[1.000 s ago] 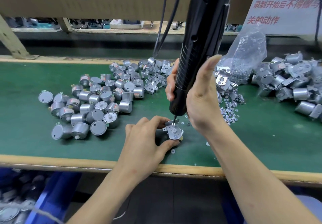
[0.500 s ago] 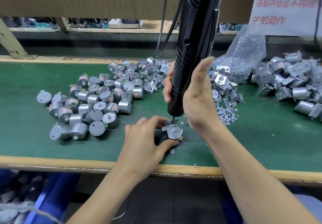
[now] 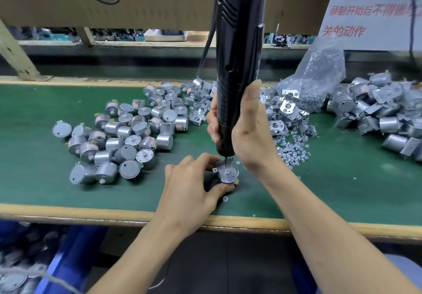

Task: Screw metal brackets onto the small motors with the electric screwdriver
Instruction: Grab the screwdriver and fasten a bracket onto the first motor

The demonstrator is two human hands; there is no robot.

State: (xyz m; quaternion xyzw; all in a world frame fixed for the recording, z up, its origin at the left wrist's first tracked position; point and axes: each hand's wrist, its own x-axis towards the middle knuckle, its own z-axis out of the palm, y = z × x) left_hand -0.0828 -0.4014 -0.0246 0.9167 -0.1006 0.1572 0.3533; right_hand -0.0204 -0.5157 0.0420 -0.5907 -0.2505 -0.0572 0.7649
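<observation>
Driver (image 3: pixel 237 65) now upright, was tilted; bit on bracket (image 3: pixel 222 163) atop motor (image 3: pixel 227 176) near mat's (image 3: pixel 45 179) front edge. R hand (image 3: pixel 249 133) grips it, L hand (image 3: pixel 194 184) pinches motor. Step: driving screw. Next: keep bit square, motor steady.

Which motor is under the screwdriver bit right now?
The motor gripped by the left hand, bracket on top; the others lie loose in piles.

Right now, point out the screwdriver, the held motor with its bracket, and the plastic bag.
screwdriver (image 3: pixel 237 65): head view, on the black body's upper half.
motor with bracket (image 3: pixel 226 174): head view, on the bracket plate on top.
plastic bag (image 3: pixel 319 74): head view, on its clear upper part.
</observation>
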